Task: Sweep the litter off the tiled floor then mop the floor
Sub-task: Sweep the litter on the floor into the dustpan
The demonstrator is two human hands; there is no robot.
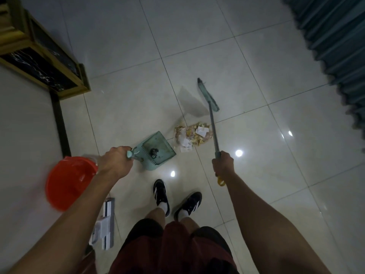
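- L hand (115,162) fingers wrap dustpan (156,150) handle; R hand (223,163) fingers wrap broom (214,133) shaft.
- Litter pile (192,135) just beside pan lip.
- Keep lip flat on tiled floor (256,76); short strokes toward pan.

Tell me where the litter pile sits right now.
In the head view, the litter pile lies on the tiled floor mid-frame, just right of the dustpan and beside the broom handle.

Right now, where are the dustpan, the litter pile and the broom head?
dustpan (158,149): head view, on the pan's flat floor.
litter pile (194,133): head view, on the middle of the heap.
broom head (208,95): head view, on the green bristle block, past the pile.
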